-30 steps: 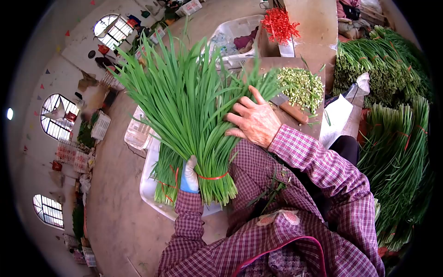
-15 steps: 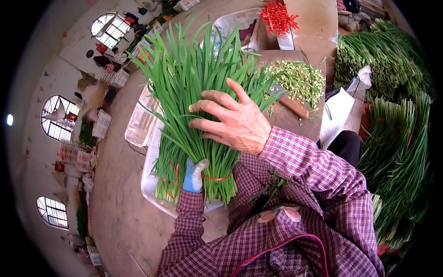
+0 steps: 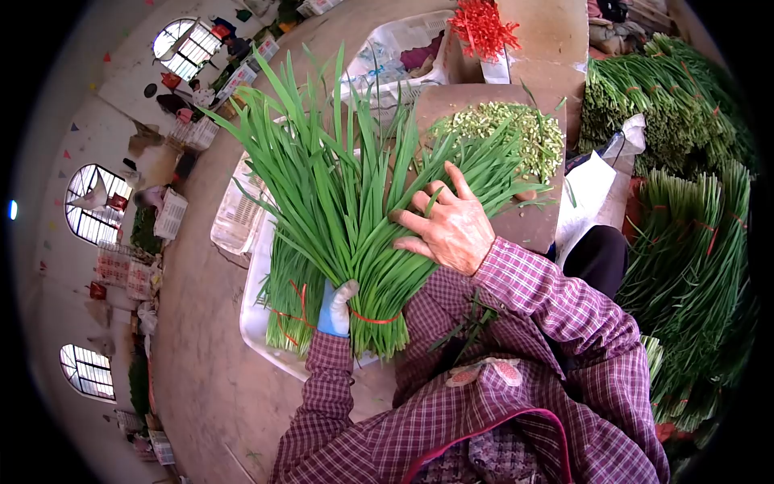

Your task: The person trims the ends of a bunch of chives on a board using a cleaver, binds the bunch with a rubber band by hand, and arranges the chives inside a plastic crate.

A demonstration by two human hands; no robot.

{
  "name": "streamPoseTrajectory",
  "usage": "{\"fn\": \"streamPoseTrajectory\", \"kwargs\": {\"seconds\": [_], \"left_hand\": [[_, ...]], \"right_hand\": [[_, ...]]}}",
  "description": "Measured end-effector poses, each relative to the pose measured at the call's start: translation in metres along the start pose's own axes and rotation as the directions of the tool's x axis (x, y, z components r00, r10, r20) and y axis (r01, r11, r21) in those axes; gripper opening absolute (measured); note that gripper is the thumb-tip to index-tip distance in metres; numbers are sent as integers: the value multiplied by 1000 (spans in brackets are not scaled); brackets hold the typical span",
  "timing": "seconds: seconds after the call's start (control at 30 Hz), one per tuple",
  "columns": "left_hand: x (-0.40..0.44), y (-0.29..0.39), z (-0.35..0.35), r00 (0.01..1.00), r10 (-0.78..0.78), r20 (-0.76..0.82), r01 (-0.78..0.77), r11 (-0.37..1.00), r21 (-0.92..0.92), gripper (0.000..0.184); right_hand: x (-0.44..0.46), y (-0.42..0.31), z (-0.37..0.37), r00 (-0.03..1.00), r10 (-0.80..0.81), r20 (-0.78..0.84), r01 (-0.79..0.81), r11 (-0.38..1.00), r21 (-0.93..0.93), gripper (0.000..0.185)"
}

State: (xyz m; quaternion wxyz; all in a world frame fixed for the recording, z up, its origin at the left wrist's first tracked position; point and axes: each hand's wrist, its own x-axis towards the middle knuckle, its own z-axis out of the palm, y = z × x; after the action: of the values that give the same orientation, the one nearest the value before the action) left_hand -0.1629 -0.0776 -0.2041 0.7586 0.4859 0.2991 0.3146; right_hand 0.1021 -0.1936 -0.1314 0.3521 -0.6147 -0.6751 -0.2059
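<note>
The gloved left hand (image 3: 337,308) is clasped around one bunch of garlic chives (image 3: 343,214); its thumb lies against the stems, the other fingers hidden. The bare right hand (image 3: 451,230) presses into the leaves' right side, fingers spread wide. The bunch stands above the person's lap, leaves fanning toward the far side, one red band (image 3: 375,321) around its stems near the cut ends. Just left, a second bunch (image 3: 286,298), also banded in red, lies in one white tub (image 3: 254,327).

Beyond the right hand sits one brown board (image 3: 548,230) bearing one heap of chopped stems (image 3: 542,141) and one wooden handle (image 3: 526,195), mostly covered by leaves. Farther off are one cluster of red ties (image 3: 484,28) and one white crate (image 3: 407,24). Two piles of chives, far (image 3: 661,101) and near, line the right; their bunches are too crowded to count. Three arched windows (image 3: 98,203) show on the left.
</note>
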Motion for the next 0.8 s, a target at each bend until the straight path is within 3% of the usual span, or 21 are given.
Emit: {"fn": "streamPoseTrajectory", "kwargs": {"seconds": [0.13, 0.23, 0.37, 0.43, 0.47, 0.5, 0.6, 0.8], "left_hand": [[-3, 5, 10, 999, -41, 9, 41, 999, -11, 50], [7, -16, -28, 998, -20, 51, 23, 998, -60, 48], [9, -20, -26, 992, -10, 125, 26, 992, -127, 46], [9, -11, -4, 999, 10, -36, -8, 997, 75, 45], [6, -4, 8, 998, 29, -61, -25, 998, 64, 41], [5, 3, 19, 997, 39, -68, -35, 998, 59, 41], [0, 31, 56, 985, 174, -7, -161, 929, 333, 36], [10, 32, 60, 977, 214, -9, -198, 920, 340, 35]], "right_hand": [[-13, -1, -3, 999, 33, 14, -32, 999, -15, 38], [-20, -1, -5, 996, 65, 61, -63, 998, -25, 39], [-22, 4, -4, 998, 61, -11, -62, 998, -5, 37], [-21, 13, -1, 996, 87, -7, -87, 996, -34, 37], [-20, 20, -1, 994, 109, 7, -108, 993, -48, 38], [-21, 27, 0, 993, 121, -7, -121, 989, -84, 37], [-28, 50, -4, 974, 222, -38, -225, 954, -199, 38], [-42, 70, -40, 912, 384, -142, -406, 892, -200, 52]]}}
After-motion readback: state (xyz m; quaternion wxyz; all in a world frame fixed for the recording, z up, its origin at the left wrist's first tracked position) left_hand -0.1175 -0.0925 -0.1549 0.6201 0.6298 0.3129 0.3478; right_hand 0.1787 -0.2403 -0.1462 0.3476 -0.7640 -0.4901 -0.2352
